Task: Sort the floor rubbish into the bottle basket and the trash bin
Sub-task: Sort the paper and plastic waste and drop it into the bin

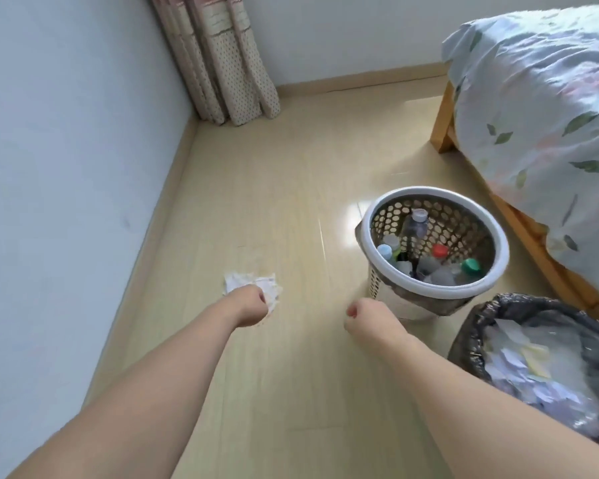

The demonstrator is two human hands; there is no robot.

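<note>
A crumpled white paper lies on the pale wood floor, and my left hand is closed on its near side, gripping it. To the right, my right hand is curled into a loose fist with nothing visible in it, just left of the bottle basket. The bottle basket is white-rimmed with perforated walls and holds several plastic bottles with coloured caps. The trash bin, lined with a black bag, stands at the lower right and is full of crumpled paper.
A bed with a wooden frame and a floral cover fills the right side, close behind the basket and bin. A wall runs along the left, and a dotted curtain hangs in the far corner.
</note>
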